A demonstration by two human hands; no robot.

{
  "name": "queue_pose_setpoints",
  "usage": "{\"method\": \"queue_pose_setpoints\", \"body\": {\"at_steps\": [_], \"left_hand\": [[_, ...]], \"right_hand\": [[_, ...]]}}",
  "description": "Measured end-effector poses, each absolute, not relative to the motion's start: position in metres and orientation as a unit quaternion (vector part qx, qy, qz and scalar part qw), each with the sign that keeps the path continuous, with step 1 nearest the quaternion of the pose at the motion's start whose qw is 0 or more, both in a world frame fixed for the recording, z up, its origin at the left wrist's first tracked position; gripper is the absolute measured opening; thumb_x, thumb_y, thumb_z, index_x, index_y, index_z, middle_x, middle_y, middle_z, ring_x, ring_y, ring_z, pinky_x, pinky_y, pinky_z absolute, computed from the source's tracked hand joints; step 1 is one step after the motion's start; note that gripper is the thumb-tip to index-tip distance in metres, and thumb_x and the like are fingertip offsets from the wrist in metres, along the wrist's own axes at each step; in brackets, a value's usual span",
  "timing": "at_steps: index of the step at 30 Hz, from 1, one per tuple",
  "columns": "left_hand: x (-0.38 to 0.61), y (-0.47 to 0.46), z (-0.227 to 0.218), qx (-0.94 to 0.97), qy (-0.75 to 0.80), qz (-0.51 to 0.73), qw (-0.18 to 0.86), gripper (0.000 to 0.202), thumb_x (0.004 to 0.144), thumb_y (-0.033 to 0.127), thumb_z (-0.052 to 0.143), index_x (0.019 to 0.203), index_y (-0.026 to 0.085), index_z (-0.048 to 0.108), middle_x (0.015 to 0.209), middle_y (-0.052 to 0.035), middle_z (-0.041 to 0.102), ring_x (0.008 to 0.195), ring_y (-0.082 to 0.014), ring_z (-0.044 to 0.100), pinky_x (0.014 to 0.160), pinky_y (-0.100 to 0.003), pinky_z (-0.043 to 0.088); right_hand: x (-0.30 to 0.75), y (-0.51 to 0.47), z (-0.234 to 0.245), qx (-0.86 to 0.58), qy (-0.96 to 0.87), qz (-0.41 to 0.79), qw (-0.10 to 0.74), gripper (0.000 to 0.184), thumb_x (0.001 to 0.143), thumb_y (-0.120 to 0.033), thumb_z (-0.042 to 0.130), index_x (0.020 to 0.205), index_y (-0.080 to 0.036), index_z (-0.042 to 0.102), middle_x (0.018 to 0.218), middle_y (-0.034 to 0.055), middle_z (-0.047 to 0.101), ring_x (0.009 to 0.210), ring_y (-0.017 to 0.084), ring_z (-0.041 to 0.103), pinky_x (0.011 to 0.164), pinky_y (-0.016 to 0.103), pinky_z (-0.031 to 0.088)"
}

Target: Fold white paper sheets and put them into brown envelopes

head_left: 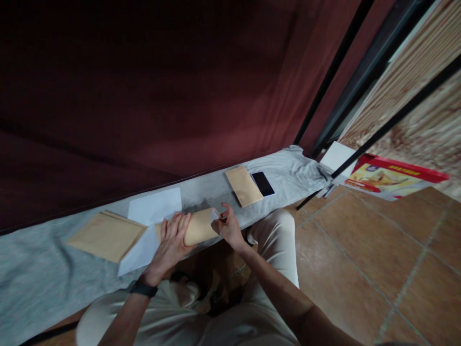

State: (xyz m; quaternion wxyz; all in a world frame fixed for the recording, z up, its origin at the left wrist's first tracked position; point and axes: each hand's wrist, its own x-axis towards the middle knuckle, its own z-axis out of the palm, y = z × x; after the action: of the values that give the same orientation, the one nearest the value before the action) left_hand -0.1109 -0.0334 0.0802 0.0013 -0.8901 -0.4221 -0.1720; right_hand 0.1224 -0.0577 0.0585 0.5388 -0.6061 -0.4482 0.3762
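A brown paper envelope (200, 227) lies across the cloth-covered bench in front of me, its middle bowed up slightly. My left hand (173, 240) spans its left part, fingers on top and thumb along the near edge, holding it in place. At the right end, my right hand (228, 227) pinches the envelope's edge between thumb and fingers, where a pale strip shows. White paper (140, 252) sticks out to the left of my left hand. Behind it lies another white sheet (154, 205), and further left are stacked brown envelopes (106, 235).
Right of my hands, a brown envelope (244, 185) lies beside a dark-screened phone (263, 184). Grey cloth (288, 168) covers the narrow bench. A dark red panel (162, 110) rises behind it. Black poles (334, 67), a red and yellow box (392, 175) and tiled floor (345, 269) are at right.
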Motion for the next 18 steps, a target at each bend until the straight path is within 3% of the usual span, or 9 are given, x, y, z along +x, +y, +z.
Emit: {"method": "queue_pose_setpoints", "body": {"at_steps": [3, 6, 14, 18], "left_hand": [[-0.110, -0.029, 0.083, -0.899, -0.406, -0.167, 0.006, 0.094, 0.083, 0.039, 0.069, 0.160, 0.017, 0.019, 0.155, -0.0239, 0.040, 0.150, -0.0407, 0.027, 0.120, -0.064, 0.015], [-0.107, -0.025, 0.085, -0.904, -0.395, -0.162, 0.011, 0.091, 0.084, 0.037, 0.067, 0.160, 0.018, 0.021, 0.155, -0.0234, 0.040, 0.151, -0.0405, 0.026, 0.120, -0.065, 0.014], [-0.099, -0.025, 0.088, -0.909, -0.391, -0.142, 0.013, 0.092, 0.083, 0.035, 0.069, 0.160, 0.018, 0.022, 0.156, -0.0241, 0.040, 0.152, -0.0406, 0.025, 0.121, -0.065, 0.012], [-0.098, -0.026, 0.091, -0.908, -0.396, -0.138, -0.002, 0.091, 0.083, 0.036, 0.069, 0.160, 0.019, 0.023, 0.162, -0.0233, 0.030, 0.153, -0.0402, 0.021, 0.121, -0.064, 0.011]], "right_hand": [[0.126, -0.052, 0.054, -0.613, -0.435, 0.410, 0.517, 0.027, 0.071, -0.017, 0.058, 0.095, -0.020, 0.069, 0.077, -0.0004, 0.066, 0.070, 0.016, 0.060, 0.065, 0.026, 0.048], [0.130, -0.048, 0.050, -0.613, -0.432, 0.421, 0.510, 0.009, 0.071, -0.021, 0.059, 0.074, -0.019, 0.068, 0.067, -0.0008, 0.064, 0.064, 0.015, 0.057, 0.058, 0.024, 0.043], [0.137, -0.049, 0.045, -0.607, -0.420, 0.442, 0.509, 0.008, 0.070, -0.026, 0.062, 0.065, -0.019, 0.063, 0.058, -0.0026, 0.059, 0.056, 0.013, 0.053, 0.052, 0.023, 0.039], [0.135, -0.050, 0.041, -0.597, -0.420, 0.452, 0.512, 0.014, 0.073, -0.031, 0.062, 0.066, -0.019, 0.062, 0.057, -0.0028, 0.058, 0.054, 0.013, 0.053, 0.051, 0.024, 0.040]]}}
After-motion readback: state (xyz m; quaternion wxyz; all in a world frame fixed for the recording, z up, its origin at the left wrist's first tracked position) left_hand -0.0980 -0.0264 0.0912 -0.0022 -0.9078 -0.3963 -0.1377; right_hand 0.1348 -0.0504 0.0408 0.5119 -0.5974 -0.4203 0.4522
